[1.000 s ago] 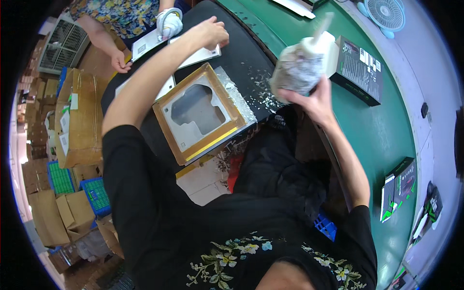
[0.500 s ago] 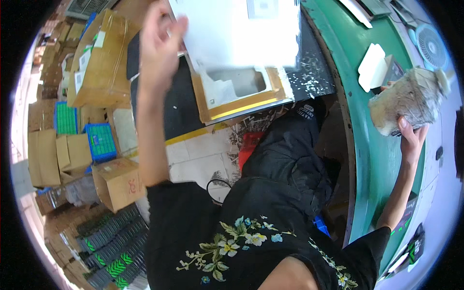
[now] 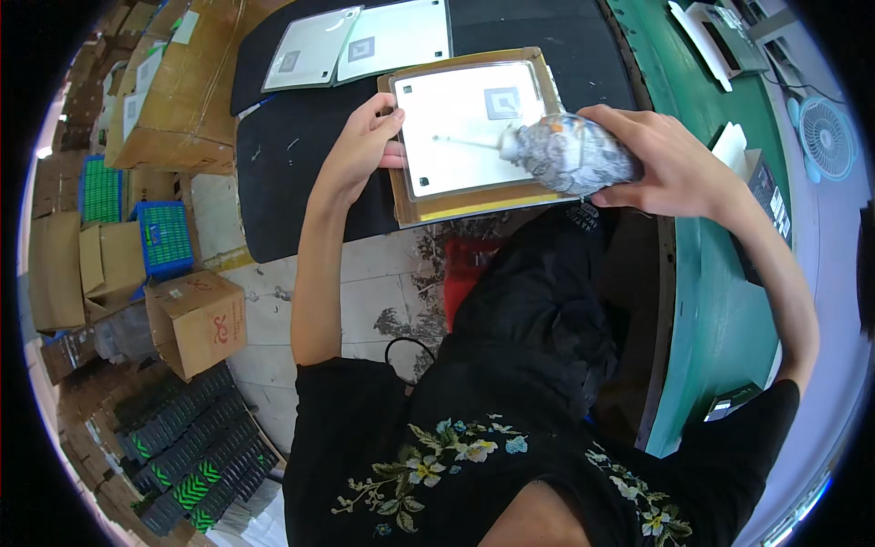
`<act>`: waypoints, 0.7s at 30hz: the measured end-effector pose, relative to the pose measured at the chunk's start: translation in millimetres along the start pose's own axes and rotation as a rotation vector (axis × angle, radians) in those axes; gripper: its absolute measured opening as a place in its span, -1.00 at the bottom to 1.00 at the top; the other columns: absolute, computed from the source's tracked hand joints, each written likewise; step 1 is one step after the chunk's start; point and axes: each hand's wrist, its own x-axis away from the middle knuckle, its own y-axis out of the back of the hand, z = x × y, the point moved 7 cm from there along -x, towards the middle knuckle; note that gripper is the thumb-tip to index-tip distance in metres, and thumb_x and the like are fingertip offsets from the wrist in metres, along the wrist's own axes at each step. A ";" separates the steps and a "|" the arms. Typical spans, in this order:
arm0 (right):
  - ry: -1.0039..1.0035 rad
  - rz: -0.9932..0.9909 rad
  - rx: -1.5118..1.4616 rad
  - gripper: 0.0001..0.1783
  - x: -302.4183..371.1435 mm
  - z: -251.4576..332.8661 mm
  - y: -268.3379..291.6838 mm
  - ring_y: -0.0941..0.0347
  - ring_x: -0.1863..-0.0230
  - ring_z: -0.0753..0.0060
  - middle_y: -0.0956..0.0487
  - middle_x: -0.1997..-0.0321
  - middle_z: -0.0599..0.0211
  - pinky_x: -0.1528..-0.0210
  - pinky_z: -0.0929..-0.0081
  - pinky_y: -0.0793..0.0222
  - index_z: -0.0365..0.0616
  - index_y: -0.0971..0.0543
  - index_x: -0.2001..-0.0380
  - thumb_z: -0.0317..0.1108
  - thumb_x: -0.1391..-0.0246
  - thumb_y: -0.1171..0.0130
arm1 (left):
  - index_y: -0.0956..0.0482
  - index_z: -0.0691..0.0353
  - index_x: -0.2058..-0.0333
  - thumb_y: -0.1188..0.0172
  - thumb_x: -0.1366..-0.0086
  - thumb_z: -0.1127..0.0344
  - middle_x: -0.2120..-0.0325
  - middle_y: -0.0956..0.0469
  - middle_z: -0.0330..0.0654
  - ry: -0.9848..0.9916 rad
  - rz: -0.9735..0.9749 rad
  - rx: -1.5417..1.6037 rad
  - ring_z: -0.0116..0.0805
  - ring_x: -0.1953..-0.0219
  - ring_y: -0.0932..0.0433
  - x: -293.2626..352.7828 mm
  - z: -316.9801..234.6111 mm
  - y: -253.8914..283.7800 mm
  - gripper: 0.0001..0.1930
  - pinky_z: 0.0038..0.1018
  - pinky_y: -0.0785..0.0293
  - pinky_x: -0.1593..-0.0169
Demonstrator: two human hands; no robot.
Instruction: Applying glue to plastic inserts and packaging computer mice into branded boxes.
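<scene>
A flat white panel [image 3: 465, 155] with a printed square and small dark corner marks lies within a brown cardboard frame [image 3: 510, 202] on the black table. My left hand [image 3: 363, 146] grips the panel's left edge, thumb on top and fingers at the side. In my right hand [image 3: 670, 159] is a squeeze bottle [image 3: 576, 157], wrapped in greyish, crumpled covering. The bottle is tipped nearly level, its thin nozzle pointing left over the panel's face. Whether anything comes out of the nozzle cannot be made out.
Two similar white panels [image 3: 392, 41] overlap at the back of the black table [image 3: 305, 164]. On the right runs a green bench [image 3: 720, 301] with an open white box [image 3: 706, 46] and a blue fan [image 3: 823, 126]. Cardboard boxes [image 3: 196, 324] and blue-green crates [image 3: 167, 239] stand at the left.
The white panel, blurred in my left hand above the frame, now lies in it. My right hand has brought the bottle from over the green bench leftward to the panel and tipped it.
</scene>
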 end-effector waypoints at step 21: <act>0.129 0.049 0.447 -0.40 -26.2 -3.7 28.3 -0.53 0.23 0.16 -0.58 0.38 0.18 0.09 0.19 -0.39 -0.21 -0.55 0.06 -0.23 0.24 -0.44 | -0.38 0.25 0.02 0.11 -0.47 0.28 0.28 -0.58 -0.08 -0.018 0.016 0.111 -0.41 0.36 -0.68 2.4 3.7 -1.0 -0.77 -0.61 -0.62 0.38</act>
